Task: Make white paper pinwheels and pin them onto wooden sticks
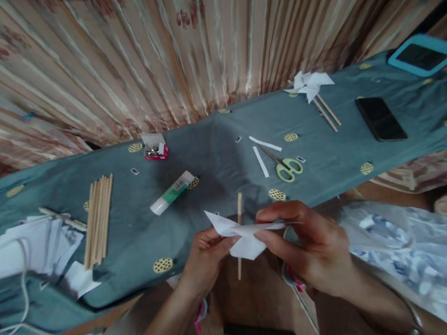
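A white paper pinwheel (246, 239) is held up in front of me, over the near edge of the cloth-covered table. My left hand (208, 259) pinches its left side, with the thumb on the paper. On the right side, my right hand (305, 239) grips a blade between thumb and fingers. Behind the paper runs a thin wooden stick (239, 205), its top and lower end showing; how it joins the paper is hidden. Beyond my hands lie a green-and-white glue stick (172, 193) and scissors with green handles (289, 169) beside narrow paper strips (261, 162).
At left are a bundle of wooden sticks (99, 222), white paper sheets (33, 246) and a white cable (25, 286). A small red box of metal pins (156, 149) stands at the back. Rightward lie pinwheels (310, 86), a phone (381, 119) and a blue-framed tablet (424, 54).
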`<state>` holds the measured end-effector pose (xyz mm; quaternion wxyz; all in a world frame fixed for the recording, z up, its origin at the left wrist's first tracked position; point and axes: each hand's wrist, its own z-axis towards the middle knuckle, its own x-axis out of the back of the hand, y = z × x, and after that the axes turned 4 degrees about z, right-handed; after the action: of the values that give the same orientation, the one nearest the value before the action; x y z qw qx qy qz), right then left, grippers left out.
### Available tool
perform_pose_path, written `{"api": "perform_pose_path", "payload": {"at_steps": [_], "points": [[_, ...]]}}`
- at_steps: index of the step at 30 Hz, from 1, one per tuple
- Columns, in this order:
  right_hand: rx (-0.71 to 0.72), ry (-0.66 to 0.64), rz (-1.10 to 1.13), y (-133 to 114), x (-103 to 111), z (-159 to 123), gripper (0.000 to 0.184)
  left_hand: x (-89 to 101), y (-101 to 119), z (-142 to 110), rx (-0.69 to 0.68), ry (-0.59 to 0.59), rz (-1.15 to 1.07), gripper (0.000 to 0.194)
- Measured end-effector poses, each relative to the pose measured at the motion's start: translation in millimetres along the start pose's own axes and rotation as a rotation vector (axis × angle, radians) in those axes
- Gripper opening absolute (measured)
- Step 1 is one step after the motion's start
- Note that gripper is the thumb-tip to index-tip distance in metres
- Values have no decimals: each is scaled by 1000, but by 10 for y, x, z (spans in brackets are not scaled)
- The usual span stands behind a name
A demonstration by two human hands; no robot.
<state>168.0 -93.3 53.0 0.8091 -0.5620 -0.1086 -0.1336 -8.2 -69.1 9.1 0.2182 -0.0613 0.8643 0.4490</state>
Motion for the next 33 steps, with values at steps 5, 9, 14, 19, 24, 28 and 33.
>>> {"api": "perform_pose_path", "payload": {"at_steps": [5,9,14,19,24,28,33], "points": [[36,-6,35,20,43,15,26,-80,-4,-25,74,-26,-51,14],[122,4,10,-2,69,77,31,-91,-9,-8,90,-23,-102,13],[241,9,-46,0,93,130,39,-98,-15,16,97,-23,-122,21],[215,9,-30,9,103,129,42,-98,-17,27,89,-20,-108,27],[156,10,-30,13,106,121,39,-90,-21,40,79,-12,-52,26],[166,-4,-14,22,112,123,37,-87,-31,36,80,2,-46,24],[177,-10,-8,41,112,109,38,-99,-19,37,93,17,-65,24]]}}
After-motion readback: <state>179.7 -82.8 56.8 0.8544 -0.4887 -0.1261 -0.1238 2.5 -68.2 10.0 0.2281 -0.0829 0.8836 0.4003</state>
